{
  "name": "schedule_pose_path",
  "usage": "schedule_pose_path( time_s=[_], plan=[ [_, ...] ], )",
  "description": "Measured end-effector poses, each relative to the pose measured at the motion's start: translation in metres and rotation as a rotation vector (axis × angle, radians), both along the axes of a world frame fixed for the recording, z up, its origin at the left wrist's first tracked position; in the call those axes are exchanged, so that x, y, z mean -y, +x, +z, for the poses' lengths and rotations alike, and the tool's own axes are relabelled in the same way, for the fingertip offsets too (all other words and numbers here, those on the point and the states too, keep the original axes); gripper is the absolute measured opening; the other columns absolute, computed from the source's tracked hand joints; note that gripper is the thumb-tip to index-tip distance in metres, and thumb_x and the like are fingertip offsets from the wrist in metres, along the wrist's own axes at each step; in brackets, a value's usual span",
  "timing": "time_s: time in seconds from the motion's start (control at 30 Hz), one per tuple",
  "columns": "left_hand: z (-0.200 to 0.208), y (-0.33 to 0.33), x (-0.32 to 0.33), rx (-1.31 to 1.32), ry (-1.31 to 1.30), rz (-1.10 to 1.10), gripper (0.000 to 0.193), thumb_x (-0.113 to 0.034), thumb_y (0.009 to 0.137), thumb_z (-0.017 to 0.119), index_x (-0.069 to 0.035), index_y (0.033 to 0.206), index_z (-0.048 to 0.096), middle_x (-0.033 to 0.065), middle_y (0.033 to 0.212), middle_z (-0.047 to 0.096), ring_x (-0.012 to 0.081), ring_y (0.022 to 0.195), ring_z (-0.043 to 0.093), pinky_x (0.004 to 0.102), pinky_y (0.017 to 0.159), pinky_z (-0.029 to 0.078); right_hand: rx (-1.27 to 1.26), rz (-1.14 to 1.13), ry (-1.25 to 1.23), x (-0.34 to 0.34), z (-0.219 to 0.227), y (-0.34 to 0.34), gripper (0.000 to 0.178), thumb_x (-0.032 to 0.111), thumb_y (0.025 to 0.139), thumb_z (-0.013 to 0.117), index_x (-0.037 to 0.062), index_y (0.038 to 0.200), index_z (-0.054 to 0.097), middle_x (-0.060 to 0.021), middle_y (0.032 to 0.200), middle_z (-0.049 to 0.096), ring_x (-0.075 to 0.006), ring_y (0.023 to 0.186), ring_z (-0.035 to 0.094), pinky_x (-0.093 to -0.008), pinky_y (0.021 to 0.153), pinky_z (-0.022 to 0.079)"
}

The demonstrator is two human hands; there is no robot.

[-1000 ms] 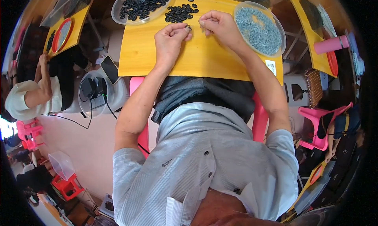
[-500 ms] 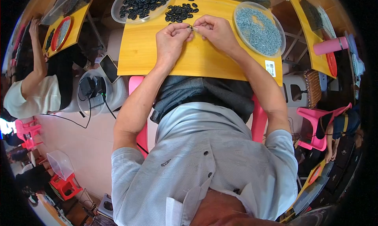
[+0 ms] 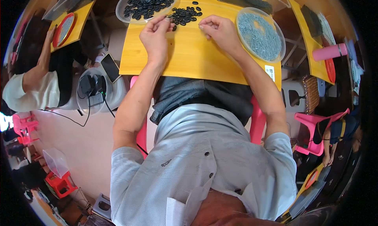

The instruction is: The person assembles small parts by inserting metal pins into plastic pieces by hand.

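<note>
Table (image 3: 193,58): one yellow board, faintly wood-grained. Two round bowls of clear plastic, left bowl (image 3: 120,12) and right bowl (image 3: 282,41), stand on it. Left hand (image 3: 154,40): thumb and fingers bent together beside the black ovals (image 3: 184,15); its grip cannot be told. Right hand (image 3: 223,34): fingertips pinched above the board, contents indistinct. The ovals, glossy and uncounted, form one pile and part-fill the left bowl; two lie apart. Metal slivers (image 3: 260,37), thin, grey-blue, cover the right bowl's floor.

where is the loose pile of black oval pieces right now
In the head view, the loose pile lies top centre on the yellow table, just right of the round clear tub of black pieces, near the left hand.
</note>
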State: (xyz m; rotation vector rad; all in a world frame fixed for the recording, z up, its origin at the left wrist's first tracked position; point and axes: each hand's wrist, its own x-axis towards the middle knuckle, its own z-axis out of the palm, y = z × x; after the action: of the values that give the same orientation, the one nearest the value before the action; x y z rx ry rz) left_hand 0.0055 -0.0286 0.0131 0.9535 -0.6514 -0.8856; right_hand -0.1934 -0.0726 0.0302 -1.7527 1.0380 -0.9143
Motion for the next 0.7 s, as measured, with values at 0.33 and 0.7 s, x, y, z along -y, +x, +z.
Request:
schedule_pose_path(
  time_s=[0.33,0.7],
  plan=[
    [-0.009,0.019,0.008,-0.078,0.023,0.061,0.022,-0.004,0.091,0.069,0.002,0.111,0.066,0.0086,0.094,0.071,0.0145,0.08,0.069,0.0232,0.069,0.052,-0.434,0.136,-0.593,0.021,-0.005,0.057,0.017,0.012,0.087,0.062,0.0043,0.1,0.071,-0.0112,0.091,0.069,-0.0292,0.086,0.067,-0.0398,0.077,0.052],
    [-0.006,0.011,0.003,-0.081,0.068,-0.042,0.022,-0.003,0.091,0.069,0.004,0.111,0.065,0.011,0.095,0.072,0.0142,0.077,0.068,0.023,0.067,0.052,-0.653,0.25,-0.676,0.019,-0.012,0.054,0.015,0.014,0.089,0.06,0.0033,0.095,0.069,-0.0148,0.093,0.065,-0.0335,0.092,0.065,-0.0446,0.078,0.053]
  ],
)
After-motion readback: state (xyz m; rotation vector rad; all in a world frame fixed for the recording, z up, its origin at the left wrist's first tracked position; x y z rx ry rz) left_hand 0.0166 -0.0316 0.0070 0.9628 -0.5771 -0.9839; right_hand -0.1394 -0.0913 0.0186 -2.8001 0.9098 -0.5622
